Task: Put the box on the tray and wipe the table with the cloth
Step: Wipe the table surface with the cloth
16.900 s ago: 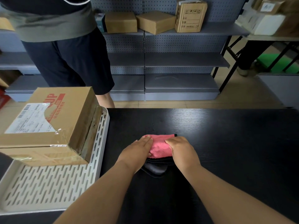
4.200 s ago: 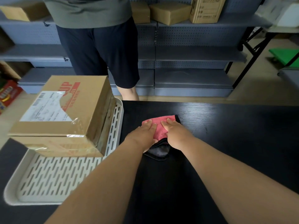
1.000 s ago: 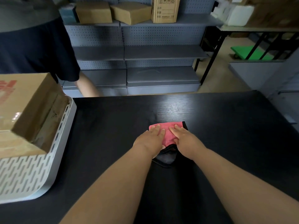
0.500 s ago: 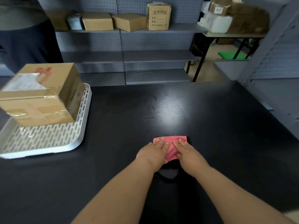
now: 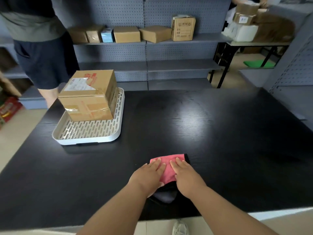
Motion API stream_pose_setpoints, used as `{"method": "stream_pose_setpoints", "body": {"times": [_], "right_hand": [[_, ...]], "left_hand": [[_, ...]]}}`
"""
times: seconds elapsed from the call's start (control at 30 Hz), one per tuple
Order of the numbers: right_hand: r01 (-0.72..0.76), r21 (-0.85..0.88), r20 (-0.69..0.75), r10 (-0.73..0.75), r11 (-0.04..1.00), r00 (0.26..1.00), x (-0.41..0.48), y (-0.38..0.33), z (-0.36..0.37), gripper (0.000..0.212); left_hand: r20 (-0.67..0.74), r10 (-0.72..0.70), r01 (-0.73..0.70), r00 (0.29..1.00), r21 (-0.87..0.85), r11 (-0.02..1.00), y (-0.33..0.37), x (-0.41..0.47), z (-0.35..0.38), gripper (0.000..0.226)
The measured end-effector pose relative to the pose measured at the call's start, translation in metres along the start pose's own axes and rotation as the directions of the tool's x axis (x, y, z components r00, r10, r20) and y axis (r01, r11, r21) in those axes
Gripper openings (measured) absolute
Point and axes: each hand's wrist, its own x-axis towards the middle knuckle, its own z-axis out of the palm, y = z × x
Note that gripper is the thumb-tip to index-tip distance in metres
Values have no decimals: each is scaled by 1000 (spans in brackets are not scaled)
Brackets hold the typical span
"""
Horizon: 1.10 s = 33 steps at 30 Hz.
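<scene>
Hands: left hand [image 5: 149, 175] and right hand [image 5: 186, 175] – fingers flat, pressing the cloth [image 5: 167, 168]
Cloth: on worktop [image 5: 220, 133]
Box [image 5: 89, 94]: on tray [image 5: 88, 139] – far left

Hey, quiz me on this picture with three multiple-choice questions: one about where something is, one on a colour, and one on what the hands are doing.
1. Where does the cardboard box sit?
A. On the white tray
B. On the floor
C. On a shelf

2. What colour is the upper face of the cloth?
A. Green
B. Pink
C. Yellow

3. How do the left hand and right hand lie?
A. Both flat on the cloth, fingers straight
B. Both clenched into fists
C. One lifted clear of the cloth

Answers:
1 A, the box stands on the far part of the tray.
2 B, pink shows between the two hands.
3 A, both palms press down on the cloth side by side.
</scene>
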Motion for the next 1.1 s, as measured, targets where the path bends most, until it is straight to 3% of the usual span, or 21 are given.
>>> {"method": "stream_pose_setpoints", "body": {"times": [0.53, 1.1], "right_hand": [[94, -44, 51, -92, 995, 994, 48, -30, -11, 60], [158, -34, 91, -154, 987, 984, 207, -28, -84, 62]], "left_hand": [[31, -64, 64, 997, -27, 998, -49, 9, -16, 72], [70, -216, 220, 974, -44, 975, -131, 138, -86, 74]]}}
